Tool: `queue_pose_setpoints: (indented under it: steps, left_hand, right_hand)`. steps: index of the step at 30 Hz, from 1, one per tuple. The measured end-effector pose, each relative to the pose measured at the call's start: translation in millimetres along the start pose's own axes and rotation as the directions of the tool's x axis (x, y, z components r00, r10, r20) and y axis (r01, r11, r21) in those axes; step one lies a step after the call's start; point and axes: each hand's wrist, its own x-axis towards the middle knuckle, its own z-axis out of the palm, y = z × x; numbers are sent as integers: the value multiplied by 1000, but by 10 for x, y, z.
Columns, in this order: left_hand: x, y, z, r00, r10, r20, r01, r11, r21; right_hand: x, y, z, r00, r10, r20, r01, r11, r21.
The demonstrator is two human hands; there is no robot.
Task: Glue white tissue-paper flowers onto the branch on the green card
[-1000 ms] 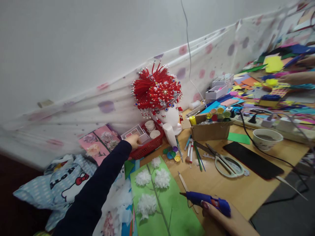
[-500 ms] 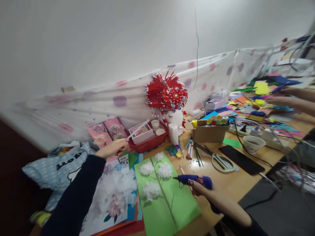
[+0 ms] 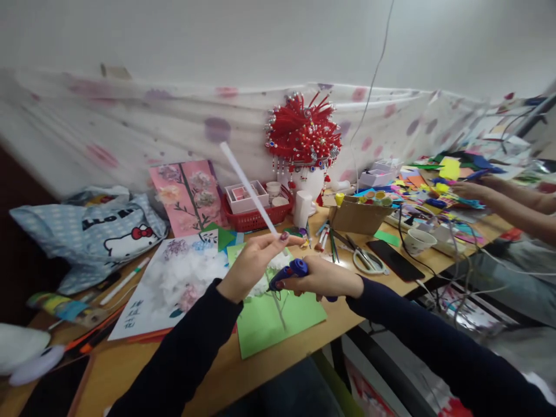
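My left hand point(image 3: 252, 260) pinches a long translucent glue stick point(image 3: 245, 184), which slants up and to the left. Close beside it, my right hand point(image 3: 330, 277) is wrapped around a blue hot glue gun point(image 3: 299, 266). The lower end of the stick is near the back of the gun; I cannot tell whether they touch. Beneath both hands lies a green sheet point(image 3: 256, 333) with a dark stem and white paper flower clusters, partly hidden by my hands. White fluffy material point(image 3: 178, 272) rests on a flower-printed sheet to the left.
Behind stand a red basket point(image 3: 245, 221), a pink flower picture point(image 3: 176, 200) and a red beaded headdress point(image 3: 304, 130). Scissors point(image 3: 367, 260), a black phone point(image 3: 395, 260) and a paper cup point(image 3: 419, 240) are at right, near cables. Another person's hands point(image 3: 473, 191) work among coloured paper.
My left hand has come from beside the basket toward the right hand, raising the glue stick. The glue gun has turned and moved closer to my left hand. The view has shifted.
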Motion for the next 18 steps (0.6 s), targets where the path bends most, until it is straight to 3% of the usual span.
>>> queue_pose_setpoints:
  steps: [4,8,18]
  left_hand:
    - [-16,-111,165,997,28,77,-34,997,76]
    - [-63,-166,165,994,4,105,-22,985,170]
    - [-111,116,121,999,39,25,-46,914,404]
  right_hand:
    - [31,-45,21,998,31,54,-23,990,-139]
    - [23,-81,29,991,61,119,-34,976,-214]
    - [-88,-339,-103,987,33,158,14,959,-283]
